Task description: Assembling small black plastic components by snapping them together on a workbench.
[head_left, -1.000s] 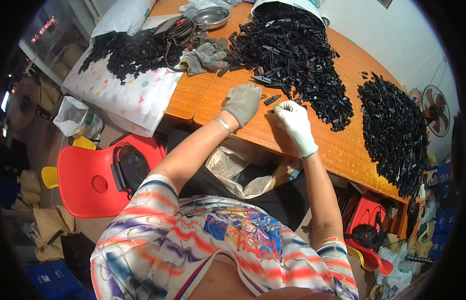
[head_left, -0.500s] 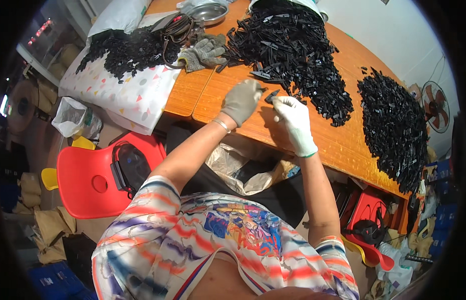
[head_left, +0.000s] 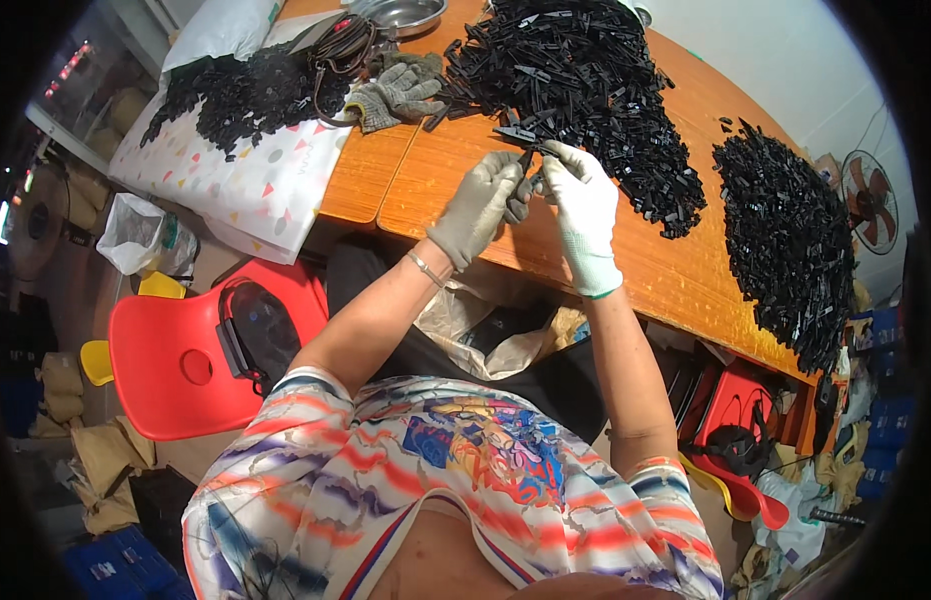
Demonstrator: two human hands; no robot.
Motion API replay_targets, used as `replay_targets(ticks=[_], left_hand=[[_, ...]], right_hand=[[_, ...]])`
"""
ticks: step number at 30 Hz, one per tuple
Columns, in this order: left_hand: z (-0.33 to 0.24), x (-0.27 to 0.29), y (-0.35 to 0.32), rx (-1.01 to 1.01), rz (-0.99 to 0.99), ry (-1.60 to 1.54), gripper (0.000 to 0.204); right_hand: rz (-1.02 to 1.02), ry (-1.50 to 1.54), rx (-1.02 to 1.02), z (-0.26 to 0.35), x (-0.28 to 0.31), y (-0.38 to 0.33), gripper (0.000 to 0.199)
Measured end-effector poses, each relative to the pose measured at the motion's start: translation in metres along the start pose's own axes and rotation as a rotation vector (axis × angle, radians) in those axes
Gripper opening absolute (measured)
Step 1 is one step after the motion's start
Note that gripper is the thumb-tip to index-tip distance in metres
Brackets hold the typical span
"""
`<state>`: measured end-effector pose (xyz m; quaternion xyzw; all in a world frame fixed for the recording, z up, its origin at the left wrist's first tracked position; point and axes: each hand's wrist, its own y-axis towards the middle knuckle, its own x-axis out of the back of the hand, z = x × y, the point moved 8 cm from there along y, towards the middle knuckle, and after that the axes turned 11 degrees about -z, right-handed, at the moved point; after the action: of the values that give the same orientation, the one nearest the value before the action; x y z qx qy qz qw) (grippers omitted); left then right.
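My left hand (head_left: 475, 208), in a grey work glove, is closed with a slim black plastic piece (head_left: 526, 161) pinched upright between thumb and fingers. Close beside it, my right hand (head_left: 583, 205) wears a white knitted glove with a green cuff. Its fingertips are pinched together near the black piece; whatever they grip is mostly hidden. Both hands hover over the front of the wooden table (head_left: 655, 268). Just beyond them spreads a large heap of similar long black plastic pieces (head_left: 575, 80), with one piece lying at its near edge.
A second black heap (head_left: 785, 240) covers the table's right end. At left, smaller black parts (head_left: 240, 105) lie on a patterned sheet (head_left: 255, 185), near spare grey gloves (head_left: 393, 98), a coiled strap (head_left: 342, 48) and a metal bowl (head_left: 410, 14). A red chair (head_left: 195, 365) stands to my left.
My hands have come closer together. The left has turned so its black piece points upward, and the right has risen a little from the tabletop with its fingertips pinched.
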<state>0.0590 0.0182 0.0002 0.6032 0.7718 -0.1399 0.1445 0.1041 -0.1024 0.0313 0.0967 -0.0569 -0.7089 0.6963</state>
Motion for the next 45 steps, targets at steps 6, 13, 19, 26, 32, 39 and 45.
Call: replay_targets(ticks=[6, 13, 19, 26, 32, 39, 45], left_hand=[[0.0, 0.003, 0.0, 0.018, -0.035, -0.003, 0.016], [0.0, 0.002, 0.001, 0.016, -0.065, 0.002, 0.016], [0.009, 0.006, -0.008, 0.063, -0.095, 0.064, 0.018], [0.009, 0.005, -0.005, 0.022, -0.166, 0.169, 0.022], [0.0, 0.006, -0.011, -0.066, -0.205, 0.163, 0.025], [0.003, 0.005, -0.014, -0.014, -0.314, 0.012, 0.026], [-0.001, 0.007, -0.017, -0.055, -0.379, -0.013, 0.023]], right_hand=[[-0.002, -0.029, 0.033, 0.0, -0.003, 0.001, 0.024], [-0.018, -0.071, 0.076, 0.007, -0.002, -0.003, 0.021], [0.026, -0.501, 0.194, 0.019, -0.01, -0.012, 0.018], [0.132, -0.855, 0.244, 0.023, -0.018, -0.005, 0.017], [0.065, -0.803, 0.399, 0.035, -0.022, -0.013, 0.016], [0.106, -0.83, 0.69, 0.046, -0.029, -0.021, 0.014], [0.129, -0.885, 0.813, 0.052, -0.036, -0.025, 0.012]])
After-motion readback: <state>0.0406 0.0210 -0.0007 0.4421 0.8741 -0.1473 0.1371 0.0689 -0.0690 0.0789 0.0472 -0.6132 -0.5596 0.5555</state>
